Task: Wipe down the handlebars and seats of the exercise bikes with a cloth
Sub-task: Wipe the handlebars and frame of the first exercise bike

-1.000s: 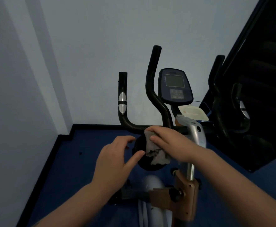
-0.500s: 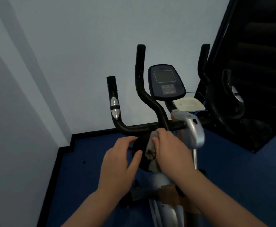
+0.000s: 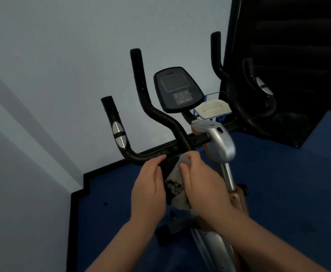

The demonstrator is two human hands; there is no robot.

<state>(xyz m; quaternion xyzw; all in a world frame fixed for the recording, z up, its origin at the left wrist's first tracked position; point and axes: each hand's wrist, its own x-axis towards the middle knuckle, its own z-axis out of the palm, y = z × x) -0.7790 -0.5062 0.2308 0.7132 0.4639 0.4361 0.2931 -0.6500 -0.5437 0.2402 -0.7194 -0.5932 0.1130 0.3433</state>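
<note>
- The cloth (image 3: 177, 185), grey and crumpled, lies between the two hands just below the handlebars' (image 3: 160, 152) low cross tube, over a dark rounded part of the bike that is mostly hidden behind the fingers.
- The right hand (image 3: 200, 185) presses the cloth down with its fingers curled over the upper fold; the left hand (image 3: 149, 185) sits just beside it, fingers laid fairly straight on the dark part, thumb towards the bar, seemingly steadying it.
- To do this step well, I judge the right hand should bunch a clean face of the cloth outward; the lower edge looks dark and frayed, though whether that is dirt or wear I cannot tell.
- Wrapping the cloth round the tube and sliding along it would clean the underside too, not only the near face.
- The left upright grip (image 3: 114, 118) with its silver sensor plate (image 3: 119, 134) and the tall inner horn (image 3: 139, 79) rise beyond; the curved ends need a twisting wipe.
- The console (image 3: 177, 89) stands to the far right; best kept clear of any hard pressing.
- The seat is not in view.
- Blue floor (image 3: 105, 213) lies beneath.
</note>
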